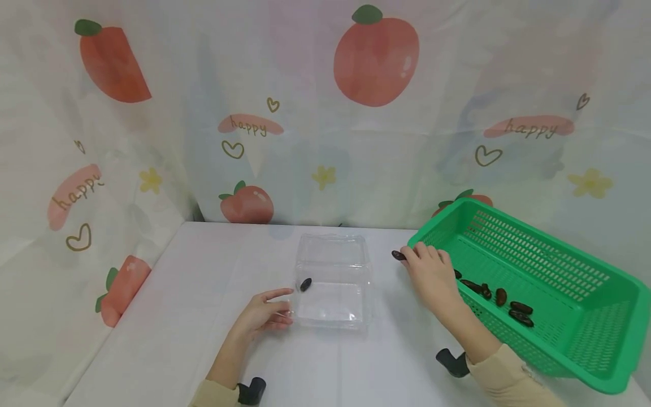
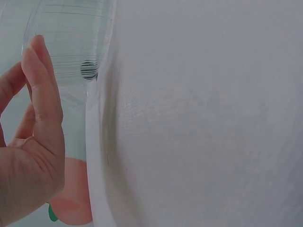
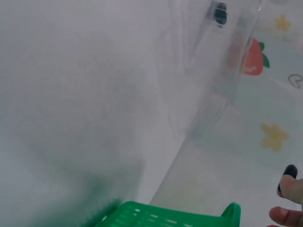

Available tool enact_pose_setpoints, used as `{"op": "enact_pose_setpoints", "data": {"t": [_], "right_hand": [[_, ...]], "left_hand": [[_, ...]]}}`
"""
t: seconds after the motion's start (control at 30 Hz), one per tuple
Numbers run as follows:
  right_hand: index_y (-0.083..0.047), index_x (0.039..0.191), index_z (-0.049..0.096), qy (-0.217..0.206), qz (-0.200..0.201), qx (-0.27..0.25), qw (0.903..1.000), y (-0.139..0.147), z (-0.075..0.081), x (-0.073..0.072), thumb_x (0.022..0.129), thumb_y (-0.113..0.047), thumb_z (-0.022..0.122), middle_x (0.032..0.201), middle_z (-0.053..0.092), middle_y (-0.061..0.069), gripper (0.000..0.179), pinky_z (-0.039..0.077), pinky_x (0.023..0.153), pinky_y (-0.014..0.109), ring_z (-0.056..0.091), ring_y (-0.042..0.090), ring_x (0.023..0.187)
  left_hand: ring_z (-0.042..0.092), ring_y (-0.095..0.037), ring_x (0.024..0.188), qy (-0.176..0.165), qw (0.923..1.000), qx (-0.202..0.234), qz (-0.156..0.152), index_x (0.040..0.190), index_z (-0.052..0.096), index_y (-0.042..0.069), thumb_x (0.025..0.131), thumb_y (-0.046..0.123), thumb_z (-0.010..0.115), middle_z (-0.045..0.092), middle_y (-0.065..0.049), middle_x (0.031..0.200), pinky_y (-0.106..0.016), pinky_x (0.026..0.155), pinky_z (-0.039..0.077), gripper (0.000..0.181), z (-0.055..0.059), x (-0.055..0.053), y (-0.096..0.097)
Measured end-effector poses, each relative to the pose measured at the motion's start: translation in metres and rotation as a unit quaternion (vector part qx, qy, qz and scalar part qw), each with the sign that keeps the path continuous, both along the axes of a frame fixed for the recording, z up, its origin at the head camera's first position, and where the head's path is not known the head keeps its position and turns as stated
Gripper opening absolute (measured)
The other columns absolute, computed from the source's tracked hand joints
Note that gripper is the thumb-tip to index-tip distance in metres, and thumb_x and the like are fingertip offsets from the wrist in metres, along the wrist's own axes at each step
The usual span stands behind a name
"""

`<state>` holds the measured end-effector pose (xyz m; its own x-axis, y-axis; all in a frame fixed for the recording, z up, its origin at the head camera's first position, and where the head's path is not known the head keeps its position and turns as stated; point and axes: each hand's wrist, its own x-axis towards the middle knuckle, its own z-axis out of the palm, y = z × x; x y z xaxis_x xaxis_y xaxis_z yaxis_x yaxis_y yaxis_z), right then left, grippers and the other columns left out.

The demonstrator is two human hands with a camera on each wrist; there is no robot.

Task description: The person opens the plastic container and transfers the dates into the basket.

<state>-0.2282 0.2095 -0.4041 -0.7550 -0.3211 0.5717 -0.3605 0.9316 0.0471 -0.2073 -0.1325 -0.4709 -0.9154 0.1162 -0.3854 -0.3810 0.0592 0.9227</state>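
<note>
A clear plastic clamshell box [image 1: 330, 322] lies opened on the table, its lid [image 1: 333, 249] folded back. One dark brown date [image 1: 306, 284] sits in the box's upper left corner. My left hand [image 1: 264, 314] is at the box's left side, fingers fairly straight and fingertips at its wall. Between thumb and fingers, my right hand [image 1: 429, 277] pinches another dark date [image 1: 399, 255], held to the right of the box by the green basket's [image 1: 605, 328] left rim. In the right wrist view, that pinched date [image 3: 290, 171] shows at the fingertips.
Several dark dates [image 1: 500, 297] lie on the basket floor, mostly toward its near left side. The basket stands at the table's right. A white cloth covers the table [image 1: 203, 294], and a printed curtain [image 1: 300, 62] hangs behind and on the left.
</note>
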Motion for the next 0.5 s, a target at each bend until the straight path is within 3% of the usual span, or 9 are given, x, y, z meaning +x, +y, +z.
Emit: {"op": "enact_pose_setpoints", "data": {"t": [0.4,0.5], "right_hand": [[-0.006,0.097,0.057,0.010,-0.032,-0.040,0.9986,0.053,0.003,0.015,0.079,-0.009,0.068,0.084,0.051,0.012,0.022,0.040,0.069,0.049,0.049,0.031,0.074],[-0.006,0.098,0.055,0.007,-0.040,-0.040,0.9984,0.067,0.003,0.021,0.094,-0.023,0.051,0.085,0.051,0.014,0.019,0.040,0.070,0.051,0.050,0.033,0.076]], "left_hand": [[0.066,-0.017,0.060,0.000,1.0000,-0.003,-0.001,0.126,0.053,0.004,0.084,0.005,0.060,0.064,-0.006,0.072,-0.026,0.055,0.055,0.043,-0.002,-0.001,0.001],[0.066,-0.017,0.060,0.000,1.0000,-0.004,-0.002,0.126,0.053,0.004,0.084,0.005,0.060,0.064,-0.006,0.072,-0.026,0.056,0.056,0.043,-0.002,-0.001,0.001]]}}
